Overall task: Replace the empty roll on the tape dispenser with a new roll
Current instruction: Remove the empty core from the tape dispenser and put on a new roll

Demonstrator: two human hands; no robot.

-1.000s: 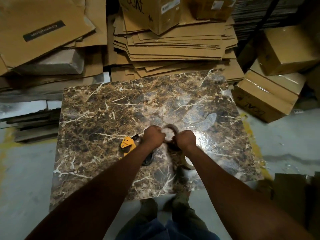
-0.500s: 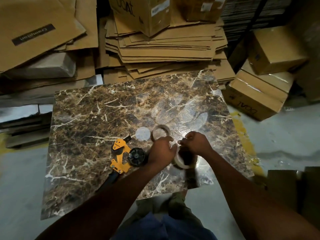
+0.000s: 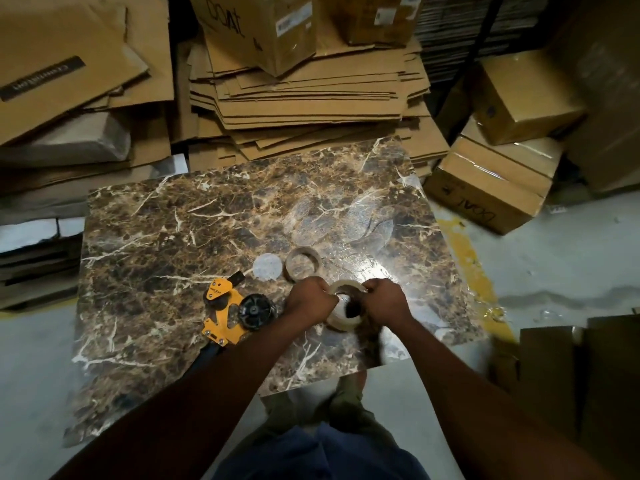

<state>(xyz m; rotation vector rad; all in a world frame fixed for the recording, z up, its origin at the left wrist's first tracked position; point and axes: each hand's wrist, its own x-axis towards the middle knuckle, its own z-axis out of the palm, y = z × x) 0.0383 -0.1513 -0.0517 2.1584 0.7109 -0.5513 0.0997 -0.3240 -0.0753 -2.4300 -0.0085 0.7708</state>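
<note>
The yellow tape dispenser (image 3: pixel 225 311) lies flat on the marbled board (image 3: pixel 207 230), its black hub (image 3: pixel 255 310) bare. The empty brown cardboard core (image 3: pixel 303 264) lies flat just behind my hands, apart from them. Beside it is a pale round disc (image 3: pixel 267 267). A new whitish tape roll (image 3: pixel 346 308) is held tilted above the board, my left hand (image 3: pixel 309 299) gripping its left side and my right hand (image 3: pixel 386 301) its right side. The dispenser's handle is hidden under my left forearm.
Stacks of flattened cardboard (image 3: pixel 304 91) and a closed box (image 3: pixel 263 26) crowd the board's far edge. Taped cartons (image 3: pixel 491 181) sit on the floor to the right, near a yellow floor stripe (image 3: pixel 467 258). More cardboard stands at the lower right (image 3: pixel 571 375).
The empty core came off and was set down on the board. Both hands left it and took up the new roll, now lifted between them to the right of the dispenser.
</note>
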